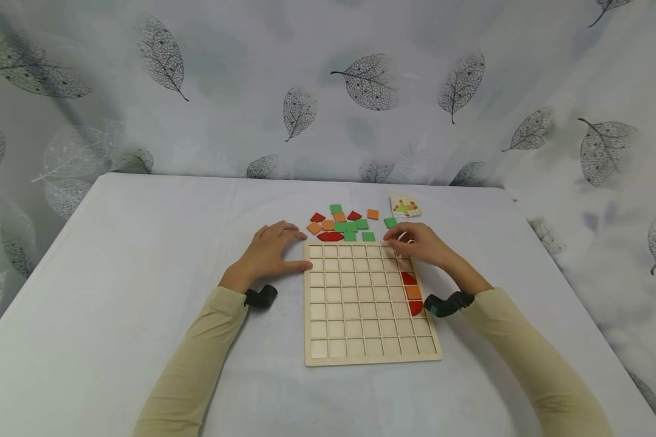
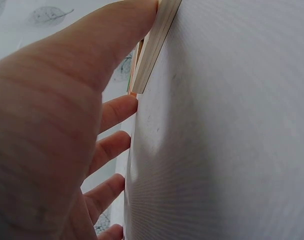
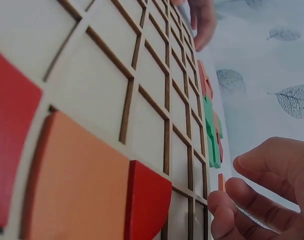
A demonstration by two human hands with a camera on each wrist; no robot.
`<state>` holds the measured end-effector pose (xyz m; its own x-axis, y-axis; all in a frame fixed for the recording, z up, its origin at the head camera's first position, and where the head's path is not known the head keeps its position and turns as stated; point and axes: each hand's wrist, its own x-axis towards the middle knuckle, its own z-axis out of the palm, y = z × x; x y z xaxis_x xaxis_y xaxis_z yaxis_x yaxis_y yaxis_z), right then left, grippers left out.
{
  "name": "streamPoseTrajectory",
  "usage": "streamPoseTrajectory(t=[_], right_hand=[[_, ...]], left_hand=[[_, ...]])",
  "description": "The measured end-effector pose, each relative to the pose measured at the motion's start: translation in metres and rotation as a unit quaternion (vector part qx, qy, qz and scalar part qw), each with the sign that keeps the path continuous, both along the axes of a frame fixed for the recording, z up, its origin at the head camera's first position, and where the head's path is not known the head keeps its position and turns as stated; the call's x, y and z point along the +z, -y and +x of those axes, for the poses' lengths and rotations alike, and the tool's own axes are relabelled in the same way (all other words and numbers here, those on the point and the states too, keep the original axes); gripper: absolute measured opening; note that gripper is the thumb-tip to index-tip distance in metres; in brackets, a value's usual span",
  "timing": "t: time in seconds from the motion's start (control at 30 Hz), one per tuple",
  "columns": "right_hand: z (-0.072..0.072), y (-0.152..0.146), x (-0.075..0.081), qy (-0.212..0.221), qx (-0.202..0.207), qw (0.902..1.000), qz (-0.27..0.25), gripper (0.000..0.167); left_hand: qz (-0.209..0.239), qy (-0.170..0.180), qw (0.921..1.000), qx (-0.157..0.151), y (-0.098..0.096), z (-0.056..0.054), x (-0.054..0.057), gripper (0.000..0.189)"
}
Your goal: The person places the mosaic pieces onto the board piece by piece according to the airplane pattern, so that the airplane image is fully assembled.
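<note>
A wooden grid board [image 1: 373,362] lies flat on the table. My left hand [image 1: 270,252] is at its upper left corner, the thumb touching the board's edge; in the left wrist view the other fingers [image 2: 109,150] spread against the white cloth. My right hand [image 1: 418,243] hovers by the upper right corner. In the right wrist view its fingers [image 3: 262,197] are loosely bent, thumb apart from the index, no piece visible between them. In the right column sit a red piece [image 1: 409,278], an orange square [image 1: 413,292] and another red piece [image 1: 416,308].
Behind the board lie loose green squares [image 1: 362,224], orange squares [image 1: 373,214] and red pieces, among them a red pointed oval [image 1: 330,237]. A patterned card [image 1: 405,206] lies at the back right. White cloth [image 1: 142,273] covers the table; a leaf-print curtain [image 1: 224,91] hangs behind.
</note>
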<state>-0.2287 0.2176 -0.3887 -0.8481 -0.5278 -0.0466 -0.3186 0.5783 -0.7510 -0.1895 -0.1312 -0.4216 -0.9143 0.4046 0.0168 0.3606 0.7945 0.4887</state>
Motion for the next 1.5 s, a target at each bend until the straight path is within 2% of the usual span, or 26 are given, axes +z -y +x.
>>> streamPoseTrajectory(t=[0.2, 0.47, 0.7, 0.87, 1.3, 1.5], right_hand=[[-0.01, 0.007, 0.0, 0.007, -0.019, 0.9998, 0.008, 0.022], [-0.021, 0.013, -0.002, 0.053, -0.063, 0.9965, -0.017, 0.026], [-0.032, 0.016, -0.009, 0.044, -0.087, 0.9949, -0.027, 0.023], [-0.038, 0.018, -0.013, 0.062, -0.108, 0.992, -0.02, 0.024], [-0.047, 0.024, -0.017, 0.066, -0.128, 0.989, -0.031, 0.028], [-0.052, 0.029, -0.018, 0.025, -0.102, 0.9945, -0.002, 0.03]], left_hand=[[-0.004, -0.001, 1.0, 0.001, 0.0, 0.0, 0.001, 0.066], [-0.002, 0.002, 1.0, 0.001, -0.001, 0.002, 0.002, 0.066], [0.0, -0.001, 1.0, 0.002, 0.0, 0.002, 0.002, 0.065], [-0.001, -0.005, 1.0, 0.002, 0.0, 0.002, 0.002, 0.065], [-0.008, -0.005, 0.9999, 0.002, -0.001, 0.002, 0.001, 0.065], [-0.011, -0.001, 0.9999, 0.005, -0.001, 0.002, 0.003, 0.065]])
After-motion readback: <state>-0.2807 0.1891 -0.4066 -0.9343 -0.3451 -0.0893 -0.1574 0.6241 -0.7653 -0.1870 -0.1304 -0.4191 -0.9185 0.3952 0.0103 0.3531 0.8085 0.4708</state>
